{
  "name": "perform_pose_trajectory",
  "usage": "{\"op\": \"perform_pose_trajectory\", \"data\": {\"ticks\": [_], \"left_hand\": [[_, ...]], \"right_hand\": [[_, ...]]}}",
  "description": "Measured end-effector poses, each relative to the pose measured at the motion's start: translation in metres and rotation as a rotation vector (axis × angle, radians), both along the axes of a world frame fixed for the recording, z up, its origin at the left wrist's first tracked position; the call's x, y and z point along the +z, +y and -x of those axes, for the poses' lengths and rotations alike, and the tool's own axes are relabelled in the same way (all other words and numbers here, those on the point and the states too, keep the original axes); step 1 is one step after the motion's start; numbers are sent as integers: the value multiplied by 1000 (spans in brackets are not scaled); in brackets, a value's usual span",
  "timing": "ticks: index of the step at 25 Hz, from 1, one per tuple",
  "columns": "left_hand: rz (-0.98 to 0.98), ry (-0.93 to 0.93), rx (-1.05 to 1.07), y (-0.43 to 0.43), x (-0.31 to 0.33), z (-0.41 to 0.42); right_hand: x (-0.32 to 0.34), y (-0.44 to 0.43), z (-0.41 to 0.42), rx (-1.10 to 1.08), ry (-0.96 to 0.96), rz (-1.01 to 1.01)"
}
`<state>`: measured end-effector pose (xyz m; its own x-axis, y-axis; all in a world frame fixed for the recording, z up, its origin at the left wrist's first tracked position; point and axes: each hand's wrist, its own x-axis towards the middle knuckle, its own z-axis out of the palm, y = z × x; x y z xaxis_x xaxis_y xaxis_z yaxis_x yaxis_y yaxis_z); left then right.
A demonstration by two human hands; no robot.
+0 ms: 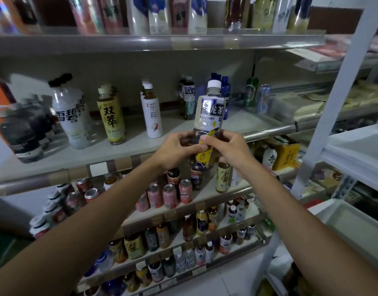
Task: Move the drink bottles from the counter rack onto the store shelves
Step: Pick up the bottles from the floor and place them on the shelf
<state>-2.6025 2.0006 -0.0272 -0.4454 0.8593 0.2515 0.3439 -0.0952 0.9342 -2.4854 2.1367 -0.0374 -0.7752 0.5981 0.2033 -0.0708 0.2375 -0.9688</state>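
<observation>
progress: mid-placement, by my reading; the oolong tea bottle [209, 110] is up at the middle shelf [77, 161] but not yet set down.
done: standing bottles [111, 118] line that shelf left of centre, with a gap in front of the held one.
left: the counter rack is out of view, so how many remain cannot be told.
bottle: upright, centre of frame, just before the shelf's front edge.
left hand [175, 150]: fingers [183, 138] curled round the bottle's lower body.
right hand [232, 149]: likewise wrapped on it from the other side, thumb across the label.
</observation>
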Motion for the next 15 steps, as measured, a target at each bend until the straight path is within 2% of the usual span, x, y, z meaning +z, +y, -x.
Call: {"op": "perform_pose_trajectory", "data": {"ticks": [4,11,15], "left_hand": [[6,34,41,52,-8,15],[-21,58,103,122,-25,56],[47,66,61,160,-36,102]], "right_hand": [[-9,49,19,-40,26,66],[-21,107,62,-17,51,45],[-28,144,95,-65,65,65]]}}
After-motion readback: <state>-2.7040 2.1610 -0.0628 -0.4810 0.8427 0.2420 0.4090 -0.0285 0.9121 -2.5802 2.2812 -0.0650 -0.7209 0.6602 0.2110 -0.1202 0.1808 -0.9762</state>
